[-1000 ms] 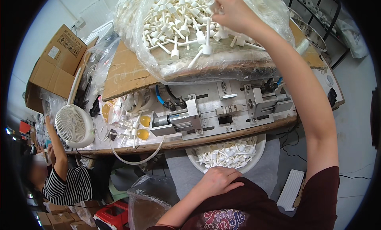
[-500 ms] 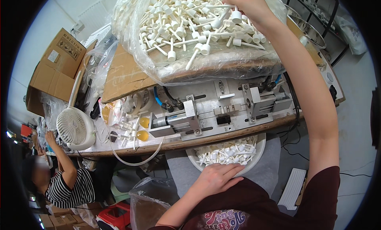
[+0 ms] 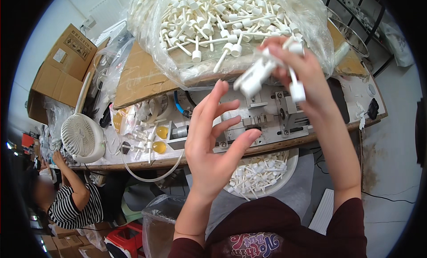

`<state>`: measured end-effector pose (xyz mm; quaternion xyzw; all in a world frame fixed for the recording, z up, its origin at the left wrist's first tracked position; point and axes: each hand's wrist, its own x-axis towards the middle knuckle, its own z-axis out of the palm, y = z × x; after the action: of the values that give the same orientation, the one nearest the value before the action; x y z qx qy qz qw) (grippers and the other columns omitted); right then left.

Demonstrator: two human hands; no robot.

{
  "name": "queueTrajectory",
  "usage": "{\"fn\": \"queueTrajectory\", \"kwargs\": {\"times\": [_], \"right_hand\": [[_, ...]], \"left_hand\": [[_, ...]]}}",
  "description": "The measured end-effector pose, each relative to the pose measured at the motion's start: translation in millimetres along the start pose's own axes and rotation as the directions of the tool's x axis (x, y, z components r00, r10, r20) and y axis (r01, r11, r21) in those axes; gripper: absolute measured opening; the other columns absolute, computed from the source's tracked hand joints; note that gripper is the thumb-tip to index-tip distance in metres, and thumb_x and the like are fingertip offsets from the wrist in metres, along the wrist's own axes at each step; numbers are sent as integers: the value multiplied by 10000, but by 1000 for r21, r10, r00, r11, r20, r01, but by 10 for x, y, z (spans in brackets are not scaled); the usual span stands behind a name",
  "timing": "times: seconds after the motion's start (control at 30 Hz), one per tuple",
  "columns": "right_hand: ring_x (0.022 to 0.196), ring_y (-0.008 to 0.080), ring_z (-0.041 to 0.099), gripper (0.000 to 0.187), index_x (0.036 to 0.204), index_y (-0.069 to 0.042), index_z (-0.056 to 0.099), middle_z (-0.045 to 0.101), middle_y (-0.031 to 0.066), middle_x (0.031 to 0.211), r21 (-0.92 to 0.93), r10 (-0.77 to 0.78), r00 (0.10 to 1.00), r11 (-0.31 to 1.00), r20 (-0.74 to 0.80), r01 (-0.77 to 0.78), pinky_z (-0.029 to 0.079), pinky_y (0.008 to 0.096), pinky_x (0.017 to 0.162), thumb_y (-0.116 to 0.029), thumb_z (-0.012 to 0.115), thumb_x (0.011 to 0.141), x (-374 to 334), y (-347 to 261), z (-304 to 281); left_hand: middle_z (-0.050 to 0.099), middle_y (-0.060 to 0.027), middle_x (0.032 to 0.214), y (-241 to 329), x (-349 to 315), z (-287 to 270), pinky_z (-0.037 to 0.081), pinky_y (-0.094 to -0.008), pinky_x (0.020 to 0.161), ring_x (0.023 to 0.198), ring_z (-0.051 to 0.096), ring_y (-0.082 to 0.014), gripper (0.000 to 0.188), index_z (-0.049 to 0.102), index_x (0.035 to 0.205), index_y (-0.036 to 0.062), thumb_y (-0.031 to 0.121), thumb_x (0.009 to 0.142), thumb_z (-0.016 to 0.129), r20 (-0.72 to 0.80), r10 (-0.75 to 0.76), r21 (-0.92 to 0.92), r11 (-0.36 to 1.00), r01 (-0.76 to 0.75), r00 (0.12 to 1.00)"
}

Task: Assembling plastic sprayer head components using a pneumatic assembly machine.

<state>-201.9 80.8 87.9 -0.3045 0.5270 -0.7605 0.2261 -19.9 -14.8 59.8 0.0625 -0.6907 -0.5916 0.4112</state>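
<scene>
My right hand [image 3: 307, 73] is closed around several white plastic scoops [image 3: 255, 80], each a small cup on a long thin handle; they are blurred by motion. It is raised over the metal clamping fixture [image 3: 291, 117] on the bench. To its left my left hand [image 3: 211, 146] is lifted with fingers spread and nothing in it, hiding part of the fixture. Beyond both hands a heap of the same scoops [image 3: 209, 24] fills an opened clear plastic bag [image 3: 149, 48]. On my lap a white bowl [image 3: 291, 169] contains more scoops.
The bag lies on a cardboard sheet [image 3: 138, 82]. At the left of the bench [image 3: 171, 160] stand a white fan [image 3: 82, 138] and two yellow-capped parts [image 3: 159, 146]. An open carton [image 3: 60, 75] is behind the fan. A person in a striped top [image 3: 75, 209] works at far left.
My right hand has come back from the heap toward me, carrying scoops. My left hand has risen from the bowl's rim to above the bench, its fingers spreading.
</scene>
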Motion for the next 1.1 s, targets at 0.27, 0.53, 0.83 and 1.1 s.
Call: {"fn": "queueTrajectory", "kwargs": {"times": [0.27,0.53,0.83,1.1], "right_hand": [[677,5,536,268,1130,-16,646,704,71,1022,280,218,972,941,-85,-187,437,142,590,-159,705,912,-553,268,-116],[669,19,504,258,1189,6,603,673,127,1111,212,74,924,977,-374,8,434,148,591,-116,633,964,-800,347,-112],[677,2,508,197,1146,-8,603,673,94,1079,-13,-134,860,989,-493,147,421,149,577,-112,608,979,-1001,423,6],[728,14,526,213,1176,-7,590,648,83,1128,27,-134,838,984,-530,175,437,155,629,-105,603,987,-1079,584,-3]], "left_hand": [[673,-122,1001,72,-166,-87,580,-258,711,870,680,-165,419,728,1082,-27,-27,683,854,328,-46,154,988,-5,944],[706,-97,1075,-386,-573,0,547,-288,677,776,690,-183,338,726,1081,22,54,753,804,348,68,541,800,-259,935],[725,-32,1157,-616,-422,91,473,-265,562,603,622,-157,298,755,1006,69,114,718,817,432,91,709,580,-400,897],[734,-55,1118,-591,-416,59,498,-266,577,615,632,-168,356,750,1032,58,126,694,841,418,35,687,642,-340,908]]}}
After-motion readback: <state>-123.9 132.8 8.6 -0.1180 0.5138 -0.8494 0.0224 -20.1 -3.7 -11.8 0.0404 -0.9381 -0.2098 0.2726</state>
